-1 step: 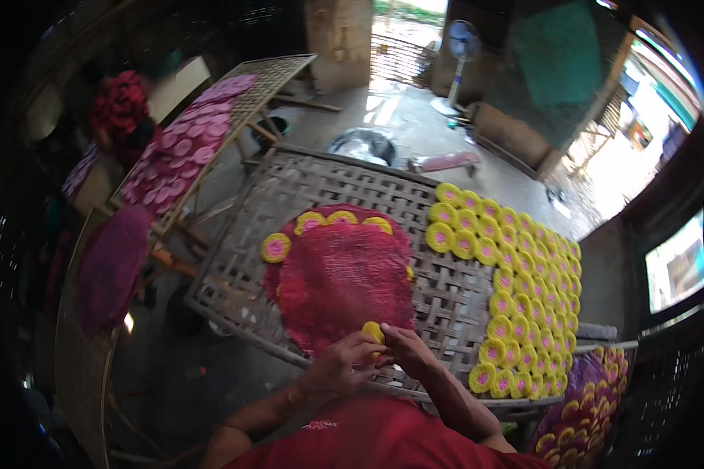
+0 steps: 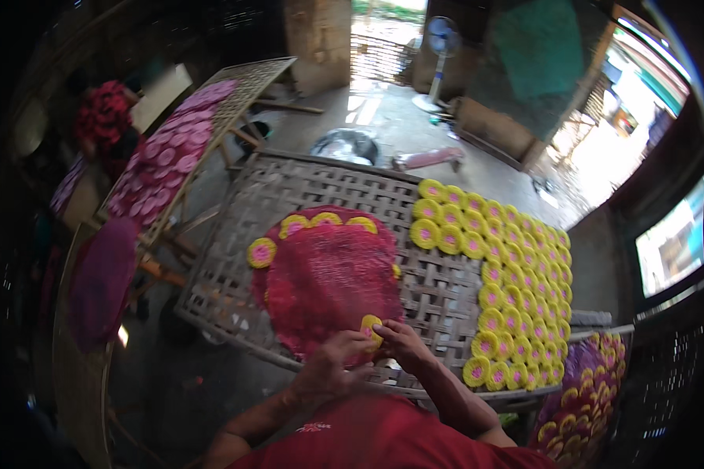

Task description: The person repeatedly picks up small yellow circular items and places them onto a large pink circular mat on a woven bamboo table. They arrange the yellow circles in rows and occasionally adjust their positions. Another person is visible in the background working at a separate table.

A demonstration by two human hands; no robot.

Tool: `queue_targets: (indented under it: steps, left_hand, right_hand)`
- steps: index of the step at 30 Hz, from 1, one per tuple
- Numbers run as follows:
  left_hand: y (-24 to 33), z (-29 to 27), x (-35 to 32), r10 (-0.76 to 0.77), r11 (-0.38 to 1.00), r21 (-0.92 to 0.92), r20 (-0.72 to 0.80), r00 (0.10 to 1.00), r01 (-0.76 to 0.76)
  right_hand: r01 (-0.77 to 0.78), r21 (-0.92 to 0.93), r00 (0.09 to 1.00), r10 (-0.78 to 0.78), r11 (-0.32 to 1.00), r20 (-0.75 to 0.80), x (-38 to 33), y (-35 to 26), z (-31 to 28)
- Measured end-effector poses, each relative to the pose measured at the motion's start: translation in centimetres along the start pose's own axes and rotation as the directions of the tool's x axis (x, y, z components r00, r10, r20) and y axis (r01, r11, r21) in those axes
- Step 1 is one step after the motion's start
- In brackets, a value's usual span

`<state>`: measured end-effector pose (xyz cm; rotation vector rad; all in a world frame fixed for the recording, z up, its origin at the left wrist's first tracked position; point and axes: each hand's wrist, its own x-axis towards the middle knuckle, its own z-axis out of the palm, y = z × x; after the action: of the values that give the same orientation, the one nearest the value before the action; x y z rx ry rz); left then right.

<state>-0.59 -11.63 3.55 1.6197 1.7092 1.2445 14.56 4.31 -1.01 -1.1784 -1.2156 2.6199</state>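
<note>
Your right hand (image 2: 401, 344) pinches the yellow disc (image 2: 371, 325) near the worktop's (image 2: 438, 309) near edge; your left hand's (image 2: 332, 366) grip I can't tell. Probably light, soft: hold its rim gently.

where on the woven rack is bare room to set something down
The woven rack shows bare weave between the red sheets and its far rim, and in a strip between the sheets and yellow discs. Crowded: the right, packed with discs, and around the left hand and right hand.
</note>
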Motion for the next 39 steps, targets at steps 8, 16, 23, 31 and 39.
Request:
queue_targets:
  steps: [8, 16, 23, 31, 39]
  left_hand:
    - [-12.3, -6.8, -0.2, -0.29, 0.654, 0.433, -0.614, 0.734, 0.621]
    - [-13.5, -6.2, -0.3, -0.166, 0.661, 0.47, -0.668, 0.725, 0.584]
    - [-13.5, -6.6, 1.0, -0.135, 0.876, 0.223, -0.739, 0.66, 0.429]
    - [-13.9, -16.4, -1.1, -0.396, 0.914, -0.343, -0.871, 0.289, 0.219]
    - [-17.9, -40.3, -16.2, -0.096, 0.835, -0.398, -0.785, -0.612, 0.38]
  right_hand:
    - [0.436, -0.508, 0.723, -0.625, 0.743, -0.295, 2.6, -6.1, -13.6]
    - [-0.074, -0.929, 0.362, -0.858, 0.363, -0.364, 3.9, -8.3, -22.7]
    - [-0.195, -0.966, 0.044, -0.982, 0.172, -0.183, 3.8, -5.6, -20.7]
    - [0.126, -0.927, 0.238, -0.918, 0.354, -0.318, 3.3, -0.8, -13.2]
    - [0.225, -0.893, 0.296, -0.901, 0.389, -0.317, 4.3, -0.4, -9.4]
